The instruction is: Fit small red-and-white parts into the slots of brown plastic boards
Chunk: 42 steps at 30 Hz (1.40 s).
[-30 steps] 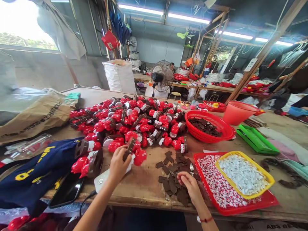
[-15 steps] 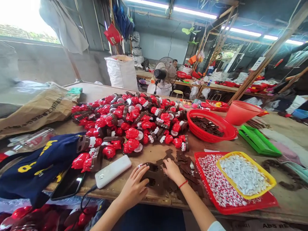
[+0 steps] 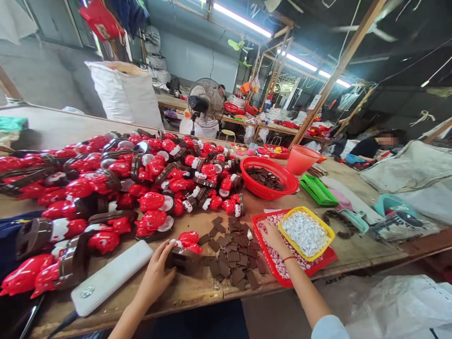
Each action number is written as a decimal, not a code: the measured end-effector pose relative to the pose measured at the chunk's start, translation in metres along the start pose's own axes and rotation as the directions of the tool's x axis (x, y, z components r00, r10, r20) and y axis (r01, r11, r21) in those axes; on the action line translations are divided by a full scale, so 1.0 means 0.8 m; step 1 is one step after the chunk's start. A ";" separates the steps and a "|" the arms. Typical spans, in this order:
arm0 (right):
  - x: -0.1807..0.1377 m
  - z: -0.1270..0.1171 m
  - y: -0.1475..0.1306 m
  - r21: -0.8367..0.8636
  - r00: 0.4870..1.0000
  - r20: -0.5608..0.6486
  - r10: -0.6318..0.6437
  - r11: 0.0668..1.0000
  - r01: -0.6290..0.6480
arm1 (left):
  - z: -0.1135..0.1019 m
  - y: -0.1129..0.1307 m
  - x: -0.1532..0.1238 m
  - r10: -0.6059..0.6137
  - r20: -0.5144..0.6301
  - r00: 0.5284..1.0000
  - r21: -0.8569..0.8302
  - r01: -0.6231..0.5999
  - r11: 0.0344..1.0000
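My left hand [image 3: 159, 269] is closed round a red-and-brown plastic figurine [image 3: 186, 259], which lies on its side on the table with its dark base toward me. My right hand [image 3: 272, 235] is over the red tray [image 3: 259, 233], fingertips bent down together among small red-and-white pieces [image 3: 278, 269]; whatever they grip is hidden. A yellow tray [image 3: 330, 237] of white pieces [image 3: 305, 230] rests on the red one. Between my hands is a spread of flat dark brown pieces [image 3: 233, 256].
A large heap of similar figurines [image 3: 151, 174] covers the left and back. A white power bank [image 3: 113, 278] lies by my left arm. Beyond the trays stand a red basket [image 3: 293, 186] of brown pieces, a red bucket [image 3: 302, 160] and a green tray [image 3: 318, 190]. Another person sits far right.
My right hand has left the figurine's base and moved right to the red tray. The figurine has been tipped, so its red part now shows. The camera has turned right.
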State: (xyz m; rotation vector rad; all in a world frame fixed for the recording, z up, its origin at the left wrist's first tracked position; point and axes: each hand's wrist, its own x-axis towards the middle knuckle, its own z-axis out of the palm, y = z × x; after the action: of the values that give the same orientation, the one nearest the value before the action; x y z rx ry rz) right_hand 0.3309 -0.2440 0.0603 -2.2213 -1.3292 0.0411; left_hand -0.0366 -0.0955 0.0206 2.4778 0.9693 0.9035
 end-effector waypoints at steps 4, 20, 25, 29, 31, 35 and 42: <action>-0.007 0.022 0.010 -0.018 0.995 0.094 -0.023 1.000 0.024 | -0.004 -0.003 0.006 -0.093 0.090 0.992 -0.084 0.101 0.991; -0.014 -0.056 0.008 -0.167 0.946 0.321 -0.041 0.981 0.099 | -0.067 0.062 0.032 -0.447 0.262 0.855 -0.393 0.518 0.760; -0.024 -0.041 -0.003 -0.292 0.927 0.375 0.021 0.952 0.097 | -0.067 0.085 0.039 -0.343 0.571 0.745 -0.426 0.627 0.652; -0.023 -0.035 -0.007 -0.339 0.929 0.363 0.072 0.939 0.060 | -0.054 0.089 0.043 -0.376 0.580 0.722 -0.388 0.651 0.652; -0.021 -0.038 -0.006 -0.343 0.932 0.352 0.091 0.939 0.038 | -0.053 0.089 0.044 -0.379 0.594 0.710 -0.402 0.670 0.625; -0.020 -0.044 -0.002 -0.327 0.944 0.309 0.113 0.945 -0.006 | -0.051 0.089 0.040 -0.328 0.635 0.699 -0.496 0.695 0.521; -0.016 -0.059 -0.021 -0.212 0.985 0.152 0.079 0.976 -0.046 | -0.038 0.100 0.034 -0.319 0.634 0.705 -0.632 0.709 0.313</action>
State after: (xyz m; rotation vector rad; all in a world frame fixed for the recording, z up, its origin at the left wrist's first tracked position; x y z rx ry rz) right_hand 0.3251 -0.2692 0.1053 -2.4806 -1.4030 0.1099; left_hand -0.0024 -0.1313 0.0953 1.2242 0.8041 0.4097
